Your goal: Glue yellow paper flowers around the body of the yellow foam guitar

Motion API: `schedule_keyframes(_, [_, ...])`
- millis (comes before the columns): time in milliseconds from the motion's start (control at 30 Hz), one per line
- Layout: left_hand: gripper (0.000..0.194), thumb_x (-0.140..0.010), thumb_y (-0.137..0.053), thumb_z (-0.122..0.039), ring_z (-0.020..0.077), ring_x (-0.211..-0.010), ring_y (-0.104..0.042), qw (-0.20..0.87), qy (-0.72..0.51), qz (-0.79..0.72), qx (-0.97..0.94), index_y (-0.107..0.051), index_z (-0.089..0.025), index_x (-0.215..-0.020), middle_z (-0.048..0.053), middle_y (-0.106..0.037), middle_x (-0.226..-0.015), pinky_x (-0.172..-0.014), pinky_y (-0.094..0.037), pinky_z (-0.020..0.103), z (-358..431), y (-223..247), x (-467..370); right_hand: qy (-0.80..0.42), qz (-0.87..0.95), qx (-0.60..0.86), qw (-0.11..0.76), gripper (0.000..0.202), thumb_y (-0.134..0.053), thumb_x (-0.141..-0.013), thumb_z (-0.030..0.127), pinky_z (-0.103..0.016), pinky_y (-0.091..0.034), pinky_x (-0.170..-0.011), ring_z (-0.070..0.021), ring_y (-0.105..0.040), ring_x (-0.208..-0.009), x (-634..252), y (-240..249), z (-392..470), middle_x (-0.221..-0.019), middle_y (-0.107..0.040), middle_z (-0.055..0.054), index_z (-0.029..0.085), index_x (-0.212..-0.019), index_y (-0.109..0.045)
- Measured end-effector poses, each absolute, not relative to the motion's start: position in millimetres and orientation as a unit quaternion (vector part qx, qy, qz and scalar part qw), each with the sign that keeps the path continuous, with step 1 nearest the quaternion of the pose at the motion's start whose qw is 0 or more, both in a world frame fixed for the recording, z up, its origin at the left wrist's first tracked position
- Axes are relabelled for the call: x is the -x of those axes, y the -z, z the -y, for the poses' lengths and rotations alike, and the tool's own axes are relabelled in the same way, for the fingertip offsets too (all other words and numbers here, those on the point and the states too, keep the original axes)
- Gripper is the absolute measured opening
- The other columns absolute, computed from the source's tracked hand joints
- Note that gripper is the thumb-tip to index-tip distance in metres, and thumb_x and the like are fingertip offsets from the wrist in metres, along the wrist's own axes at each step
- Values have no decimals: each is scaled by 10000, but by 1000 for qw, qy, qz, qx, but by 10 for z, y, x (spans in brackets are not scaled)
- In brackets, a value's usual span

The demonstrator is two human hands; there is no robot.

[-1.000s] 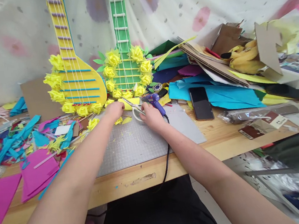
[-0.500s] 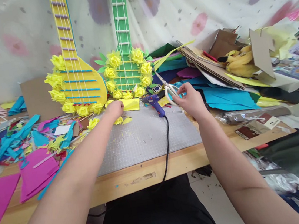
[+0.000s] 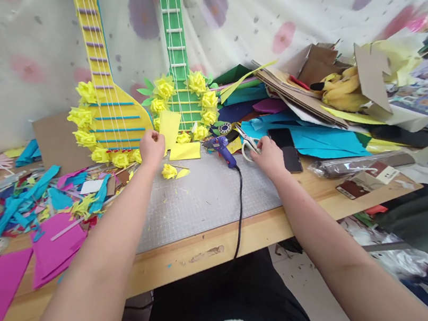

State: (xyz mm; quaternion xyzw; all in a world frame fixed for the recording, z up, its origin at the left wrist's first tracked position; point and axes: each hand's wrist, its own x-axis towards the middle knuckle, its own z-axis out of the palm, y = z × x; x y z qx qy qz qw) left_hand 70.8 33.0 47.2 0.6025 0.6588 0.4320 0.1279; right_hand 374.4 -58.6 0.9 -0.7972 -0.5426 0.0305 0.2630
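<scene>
Forearms [image 3: 123, 217] converge, left toward one o'clock, right toward eleven. We see the left hand [image 3: 152, 149] pinched on a yellow paper strip [image 3: 171, 129], ten o'clock of the glue gun [image 3: 223, 151]; it looks flat, oblong, tilted. The right hand [image 3: 270, 157] touches white-handled scissors [image 3: 249, 144] at three o'clock, blades [image 3: 242, 132] toward eleven; whether its fingers [image 3: 264, 145] grip, we cannot tell.

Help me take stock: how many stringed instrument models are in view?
2: the yellow instrument, left of centre at the back, and the green instrument, just to its right. Others could be hidden.
</scene>
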Motion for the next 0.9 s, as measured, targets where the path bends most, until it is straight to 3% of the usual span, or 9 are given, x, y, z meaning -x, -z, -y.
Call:
schedule_keyframes(133, [132, -725, -453, -167, 110, -608, -434, 213, -558, -597, -535, -394, -204, -613, -27, -430, -611, -606, -356, 228, -258, -484, -779, -36, 539, 805, 247, 161, -546, -724, 245, -360, -431, -716, -209, -545, -760, -3720, 46, 575, -938, -547, -93, 211, -825, -425])
schedule_keyframes(300, [87, -653, -425, -210, 95, -502, -311, 361, -590, -554, -463, -349, -215, -610, -43, -285, -567, -484, -289, 219, -29, -358, -864, -44, 538, 803, 254, 151, -573, -725, 272, -391, -443, -724, -202, -547, -729, -3737, 78, 568, -987, -533, -127, 189, -815, -486])
schedule_keyframes(467, [110, -588, -425, -233, 91, -485, -317, 459, -570, -531, -428, -320, -221, -621, -48, -296, -566, -468, -322, 211, 146, -213, -835, -37, 555, 723, 411, 206, -578, -756, 390, -386, -460, -764, -197, -553, -805, -3513, -203, 633, -980, -568, -92, 202, -819, -522])
schedule_keyframes(533, [97, -574, -434, -218, 88, -485, -328, 495, -564, -507, -424, -354, -216, -628, -47, -322, -571, -463, -323, 209, 190, -204, -827, -135, 586, 647, 469, 236, -585, -766, 419, -370, -478, -755, -175, -572, -772, -3258, -329, 656, -919, -600, -59, 209, -855, -523])
schedule_keyframes(600, [84, -576, -444, -209, 87, -488, -347, 521, -553, -481, -437, -390, -210, -641, -43, -357, -579, -458, -320, 208, 236, -216, -830, -313, 579, 565, 498, 394, -645, -727, 447, -361, -505, -722, -163, -604, -744, -2953, -384, 659, -940, -625, -47, 231, -1020, -493])
schedule_keyframes(667, [72, -594, -454, -216, 89, -484, -360, 529, -535, -471, -461, -408, -211, -650, -43, -371, -571, -456, -319, 210, 295, -226, -836, -462, 527, 503, 505, 586, -732, -647, 429, -365, -519, -775, -170, -636, -821, -2673, -351, 636, -1017, -639, -67, 241, -1122, -445])
schedule_keyframes(733, [59, -612, -465, -226, 90, -475, -365, 522, -514, -475, -487, -424, -213, -652, -47, -373, -556, -458, -322, 212, 368, -208, -835, -576, 475, 435, 503, 624, -750, -614, 447, -378, -519, -818, -186, -651, -880, -2475, -257, 596, -1027, -654, -78, 231, -1113, -446])
schedule_keyframes(800, [48, -621, -485, -229, 88, -488, -392, 505, -500, -479, -515, -457, -208, -655, -50, -401, -558, -482, -345, 213, 447, -153, -826, -617, 450, 383, 520, 594, -767, -577, 449, -386, -515, -838, -207, -653, -926, -2373, -144, 553, -1018, -668, -73, 226, -1052, -487])
schedule_keyframes(900, [97, -626, -534, -226, 107, -624, -529, 488, -508, -460, -540, -535, -196, -718, -28, -549, -664, -608, -436, 230, 550, -22, -820, -581, 451, 371, 567, 560, -790, -528, 430, -393, -510, -860, -227, -643, -970, -2335, -19, 516, -1015, -681, -53, 239, -985, -529])
